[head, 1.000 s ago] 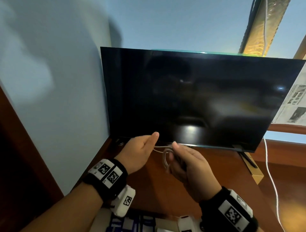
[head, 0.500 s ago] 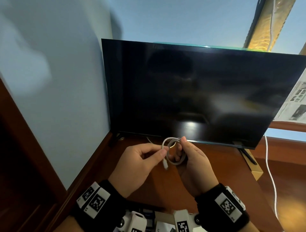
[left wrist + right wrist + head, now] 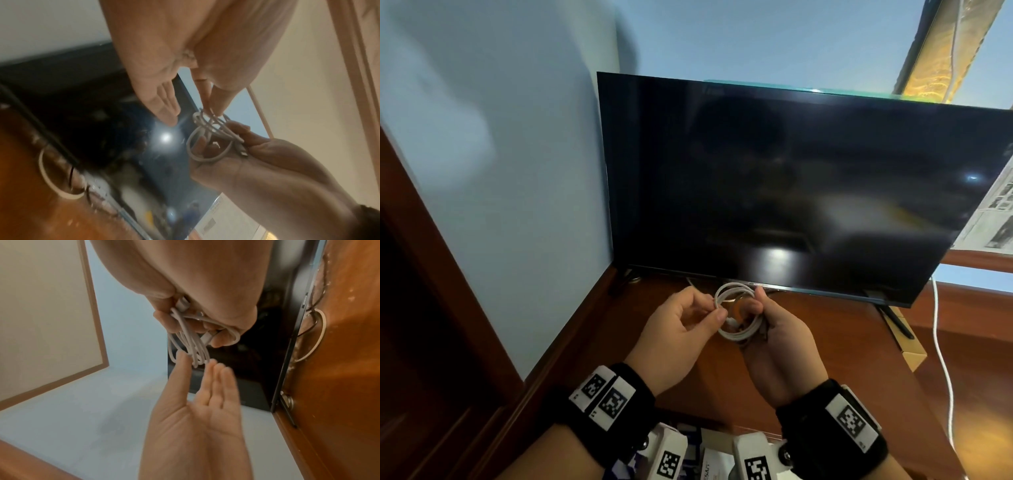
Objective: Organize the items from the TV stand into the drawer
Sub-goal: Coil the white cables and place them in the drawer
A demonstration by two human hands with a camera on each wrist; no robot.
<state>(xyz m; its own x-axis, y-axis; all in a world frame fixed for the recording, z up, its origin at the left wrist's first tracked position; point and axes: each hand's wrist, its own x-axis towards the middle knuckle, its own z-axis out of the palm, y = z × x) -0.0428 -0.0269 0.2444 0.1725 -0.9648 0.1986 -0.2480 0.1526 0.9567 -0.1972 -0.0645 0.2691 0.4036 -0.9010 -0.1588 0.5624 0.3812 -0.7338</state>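
A white charging cable point(image 3: 738, 317), wound into a small coil, hangs in front of the TV above the wooden TV stand top point(image 3: 709, 383). My right hand point(image 3: 755, 305) grips the coil point(image 3: 191, 337) with thumb on top and fingers curled through the loops. My left hand point(image 3: 715, 308) pinches the coil's left side point(image 3: 209, 113) between thumb and index finger, its other fingers straight. One plug point(image 3: 243, 152) lies against my right palm. At the bottom edge of the head view, white boxes point(image 3: 709, 459) lie in the drawer, partly hidden by my wrists.
A black TV point(image 3: 791, 188) stands at the back of the stand, close behind my hands. A white cord point(image 3: 941, 342) hangs down at the right beside a cardboard box point(image 3: 909, 349). The blue wall point(image 3: 517, 171) bounds the left. Another white cable loop point(image 3: 51, 178) lies under the TV.
The cable, first stretched between my hands, is now wound into a coil. Both hands came together and my left hand moved in to pinch the loops.
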